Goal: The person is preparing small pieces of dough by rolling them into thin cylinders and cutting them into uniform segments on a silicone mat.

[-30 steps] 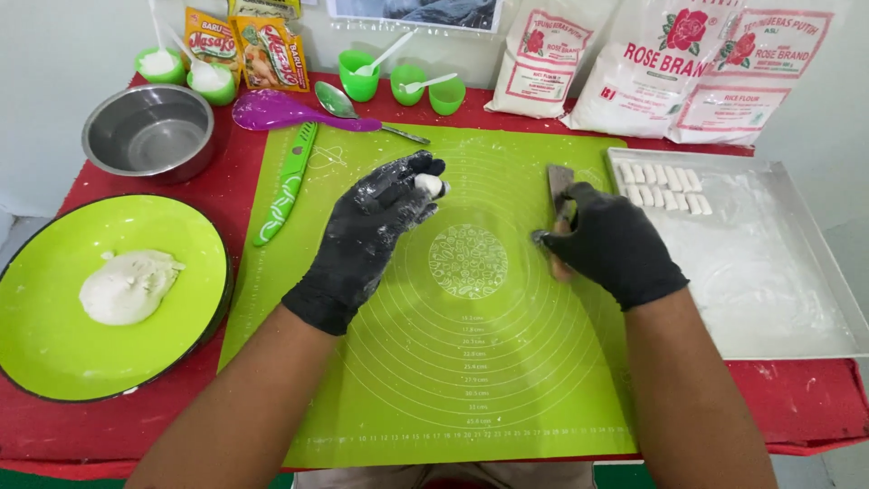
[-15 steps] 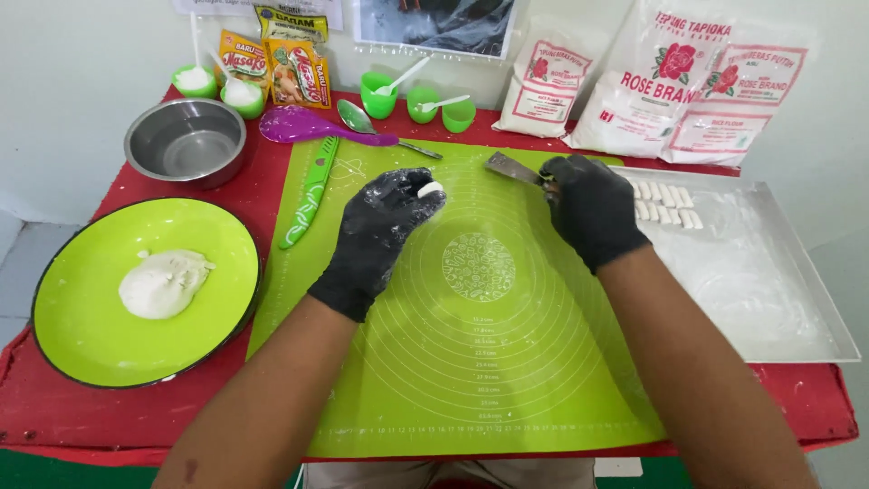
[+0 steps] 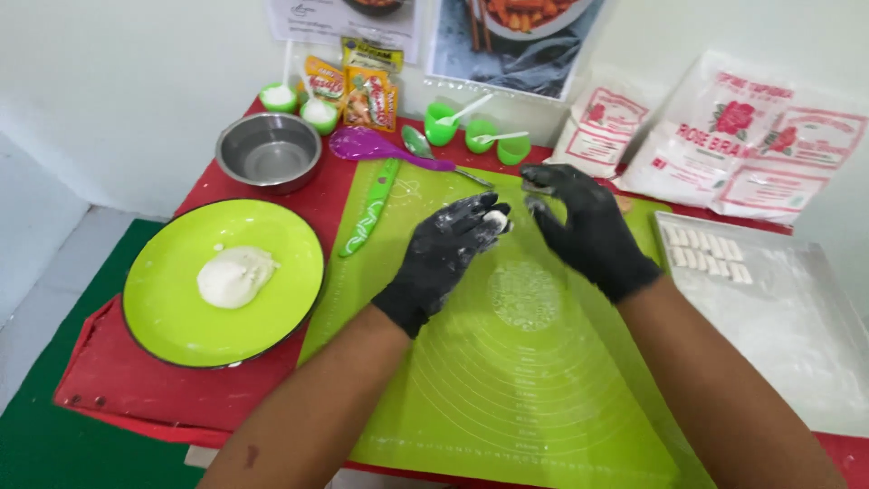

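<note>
Left hand (image 3: 444, 258) fingers pinch a small dough piece (image 3: 495, 218) above the green mat (image 3: 507, 380). Right hand (image 3: 584, 226) fingers, curled, grip a metal blade (image 3: 536, 188), barely visible. Tray (image 3: 797, 335) of cut pieces (image 3: 706, 254) sits right; plate (image 3: 172, 317) with dough lump (image 3: 235, 276) left.

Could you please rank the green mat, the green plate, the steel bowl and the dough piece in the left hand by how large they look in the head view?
Largest to smallest:
1. green mat
2. green plate
3. steel bowl, though it lies farther from the camera
4. dough piece held at the fingertips of the left hand
</note>
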